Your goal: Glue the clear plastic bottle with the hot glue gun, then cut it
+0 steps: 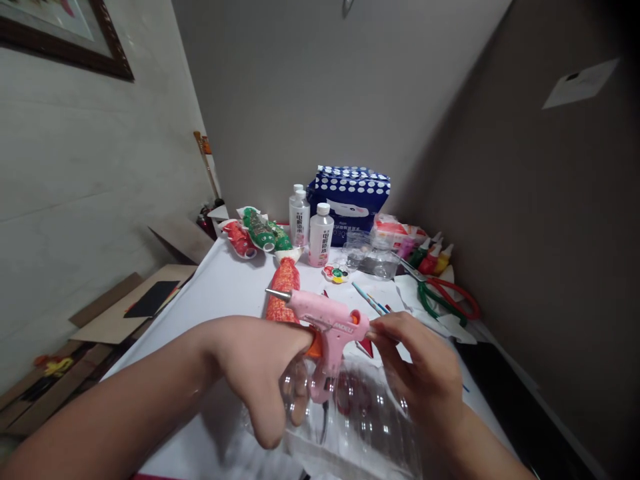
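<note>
A pink hot glue gun (330, 320) with an orange trigger is held above the table, its metal nozzle pointing left. My left hand (250, 360) is curled around its trigger and handle side, thumb hanging down; part of the fingers shows through clear plastic. At the gun's rear end my right hand (425, 367) is closed in a pinch, and what lies between its fingertips is hidden. A clear plastic bottle (375, 420) lies on its side below the gun, close to both hands. Just behind the nozzle is a red-orange painted bottle shape (284, 277).
Green and red painted fish-like bottles (260, 230) lie at the back left. Two labelled drink bottles (321, 237) stand before a blue bag (353, 200). Scissors (435, 287), paint bottles (430, 257) and a paint palette (336, 273) are further right. Cardboard (135, 303) sits left of the table.
</note>
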{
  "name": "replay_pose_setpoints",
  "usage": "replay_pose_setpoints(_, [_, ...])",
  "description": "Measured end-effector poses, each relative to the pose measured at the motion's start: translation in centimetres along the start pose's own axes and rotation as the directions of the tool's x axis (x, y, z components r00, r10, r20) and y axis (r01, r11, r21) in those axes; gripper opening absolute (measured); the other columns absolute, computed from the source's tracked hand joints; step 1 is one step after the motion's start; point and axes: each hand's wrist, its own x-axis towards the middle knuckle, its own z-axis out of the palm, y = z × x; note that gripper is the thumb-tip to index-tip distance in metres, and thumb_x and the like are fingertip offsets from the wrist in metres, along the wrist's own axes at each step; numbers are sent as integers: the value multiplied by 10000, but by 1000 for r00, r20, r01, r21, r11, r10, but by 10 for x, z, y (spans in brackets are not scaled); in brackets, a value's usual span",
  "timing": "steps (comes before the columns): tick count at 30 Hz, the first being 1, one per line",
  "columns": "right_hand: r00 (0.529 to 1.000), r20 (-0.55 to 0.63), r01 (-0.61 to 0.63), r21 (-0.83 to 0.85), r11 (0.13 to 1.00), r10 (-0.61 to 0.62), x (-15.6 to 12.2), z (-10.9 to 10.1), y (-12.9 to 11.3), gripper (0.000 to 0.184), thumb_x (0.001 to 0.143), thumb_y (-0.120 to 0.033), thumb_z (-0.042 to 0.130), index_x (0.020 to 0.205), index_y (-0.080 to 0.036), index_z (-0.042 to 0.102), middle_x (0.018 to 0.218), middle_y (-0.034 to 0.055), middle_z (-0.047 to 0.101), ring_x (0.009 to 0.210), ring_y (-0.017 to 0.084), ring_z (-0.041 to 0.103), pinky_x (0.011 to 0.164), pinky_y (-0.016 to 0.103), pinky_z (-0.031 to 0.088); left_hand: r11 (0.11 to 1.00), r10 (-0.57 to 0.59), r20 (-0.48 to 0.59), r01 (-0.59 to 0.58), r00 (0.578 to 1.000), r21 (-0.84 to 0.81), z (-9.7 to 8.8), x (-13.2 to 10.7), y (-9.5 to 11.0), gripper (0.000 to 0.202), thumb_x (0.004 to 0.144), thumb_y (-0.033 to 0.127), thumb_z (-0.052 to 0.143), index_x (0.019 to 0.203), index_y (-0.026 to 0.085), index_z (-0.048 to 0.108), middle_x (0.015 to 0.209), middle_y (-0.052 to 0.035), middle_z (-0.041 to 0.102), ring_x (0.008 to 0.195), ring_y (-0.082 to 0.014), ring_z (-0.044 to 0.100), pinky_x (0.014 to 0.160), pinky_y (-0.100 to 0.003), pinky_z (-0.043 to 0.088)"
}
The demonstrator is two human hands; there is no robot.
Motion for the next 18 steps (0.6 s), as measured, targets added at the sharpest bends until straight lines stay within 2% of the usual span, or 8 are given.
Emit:
replay_pose_setpoints(8, [996, -14, 88, -30, 996, -88, -4, 3, 3, 206, 862, 9, 583, 969, -166, 591, 705, 64, 650, 632, 175, 604, 566, 288, 500, 996, 49, 66, -53, 997, 65, -4, 0, -4, 455, 419, 97, 713, 841, 192, 570, 779, 42, 615, 699, -166, 592, 572, -256, 501])
replay_pose_setpoints(14, [994, 6, 109, -40, 993, -109, -4, 2, 2, 227, 857, 21, 579, 994, -160, 578, 709, 82, 643, 613, 183, 588, 551, 294, 483, 990, 57, 32, -61, 998, 128, -3, -2, 0, 388, 426, 114, 705, 788, 186, 586, 699, 64, 599, 647, -156, 592, 558, -242, 517])
replay_pose_setpoints(18, [992, 21, 128, -40, 991, -127, -5, 1, 2, 234, 864, 19, 563, 1017, -158, 566, 716, 83, 632, 613, 182, 572, 547, 294, 471, 985, 81, 35, -85, 996, 147, -2, -3, 2, 346, 451, 171, 702, 778, 189, 589, 689, 59, 598, 638, -156, 579, 598, -273, 525])
